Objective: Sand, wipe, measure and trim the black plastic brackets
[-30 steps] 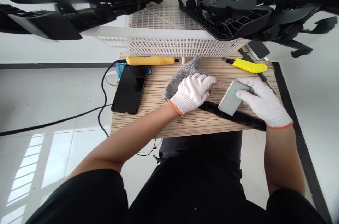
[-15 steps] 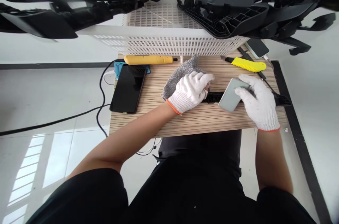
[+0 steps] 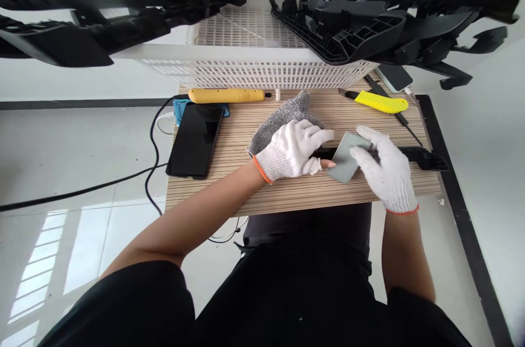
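Note:
My left hand, in a white knit glove with a bare thumb tip, is closed over the left end of a long black plastic strip. Its index finger lies along the far side and the thumb along the near side. My right hand, also gloved, pinches a flat grey-green rectangular pad between thumb and fingers. The pad is tilted over the strip, its lower left edge by my left thumb. Part of the strip is hidden by the pad and both hands. A grey cloth lies partly under my left hand.
Behind the striped table stands a white slatted crate, with black plastic parts across it. A yellow knife, a yellow corded tool, a black phone and another phone lie around the work.
My right hand and the pad have moved left and a little nearer, up to my left hand. My left thumb now stretches out towards the pad. The view has shifted slightly.

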The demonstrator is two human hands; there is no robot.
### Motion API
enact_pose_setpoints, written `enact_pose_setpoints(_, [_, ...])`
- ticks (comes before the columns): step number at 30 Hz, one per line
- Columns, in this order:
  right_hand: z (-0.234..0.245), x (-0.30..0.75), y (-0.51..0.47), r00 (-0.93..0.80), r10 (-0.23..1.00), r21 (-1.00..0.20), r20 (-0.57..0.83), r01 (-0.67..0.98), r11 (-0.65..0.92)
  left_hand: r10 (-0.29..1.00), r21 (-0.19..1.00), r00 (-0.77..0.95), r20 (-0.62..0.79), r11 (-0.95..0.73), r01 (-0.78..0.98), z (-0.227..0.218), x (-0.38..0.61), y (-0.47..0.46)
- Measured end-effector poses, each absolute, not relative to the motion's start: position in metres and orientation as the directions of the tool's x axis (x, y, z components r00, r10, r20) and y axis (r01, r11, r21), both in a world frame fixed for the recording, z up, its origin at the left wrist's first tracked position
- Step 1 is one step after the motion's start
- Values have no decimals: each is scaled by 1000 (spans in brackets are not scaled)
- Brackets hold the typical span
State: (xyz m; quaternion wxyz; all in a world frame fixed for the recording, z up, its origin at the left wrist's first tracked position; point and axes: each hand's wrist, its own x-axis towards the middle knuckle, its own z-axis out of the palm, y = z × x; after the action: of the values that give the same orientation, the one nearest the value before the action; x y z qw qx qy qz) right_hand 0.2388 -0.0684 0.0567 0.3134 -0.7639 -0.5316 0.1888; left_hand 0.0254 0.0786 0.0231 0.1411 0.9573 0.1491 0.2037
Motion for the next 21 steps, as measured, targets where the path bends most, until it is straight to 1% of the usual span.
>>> enact_pose_setpoints(3, [55,241,-71,469,873,-674,135,689,-266,340,332,878,337,-916,227,25,25,79])
enact_pose_setpoints(7, [44,249,-80,665,669,-698,332,650,-301,359,308,868,344,-916,257,21,26,79])
enact_pose_setpoints(9, [36,251,-82,698,586,-704,412,652,-282,353,295,860,367,-922,252,19,26,78])
enact_pose_setpoints(10, [32,251,-82,701,564,-703,436,656,-273,349,285,856,381,-925,251,18,27,77])
enact_pose_setpoints(12, [27,245,-80,701,560,-700,442,659,-273,348,260,846,404,-930,259,18,27,73])
enact_pose_setpoints(15, [26,229,-76,684,628,-695,371,653,-301,344,236,849,402,-934,267,22,27,66])
enact_pose_setpoints(18, [30,220,-74,672,662,-716,331,636,-288,342,238,859,381,-934,266,25,26,61])
enact_pose_setpoints(20, [32,224,-75,692,636,-748,341,610,-263,344,240,855,389,-933,267,23,27,61])
enact_pose_setpoints(21, [33,228,-76,719,595,-758,360,597,-262,344,242,851,397,-933,264,22,27,62])
